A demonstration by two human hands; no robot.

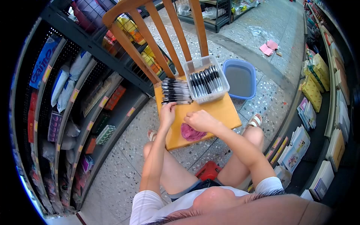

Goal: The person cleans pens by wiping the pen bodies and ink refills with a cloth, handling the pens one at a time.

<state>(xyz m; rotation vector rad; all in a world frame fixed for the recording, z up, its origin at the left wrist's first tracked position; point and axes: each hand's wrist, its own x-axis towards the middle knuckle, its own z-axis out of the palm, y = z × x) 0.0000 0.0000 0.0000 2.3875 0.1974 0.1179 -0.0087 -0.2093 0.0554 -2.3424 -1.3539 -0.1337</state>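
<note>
On the seat of a wooden chair (225, 112), a row of black-capped clear pens (175, 90) lies stacked side by side. My left hand (167, 113) is at the near end of that row, its fingers pinched on the closest pen. A clear plastic box (210, 98) of similar pens (205, 80) stands to the right of the row. My right hand (201, 121) is closed just above a crumpled pink cloth (192, 132); what its fingertips hold, if anything, is hidden.
A blue basin (255, 79) of greyish water is right of the chair. Shelves (107, 140) of packaged goods curve along the left, and shelves of notebooks (296, 148) along the right. A pink open booklet (269, 47) lies on the floor. Something red (208, 170) shows between my legs.
</note>
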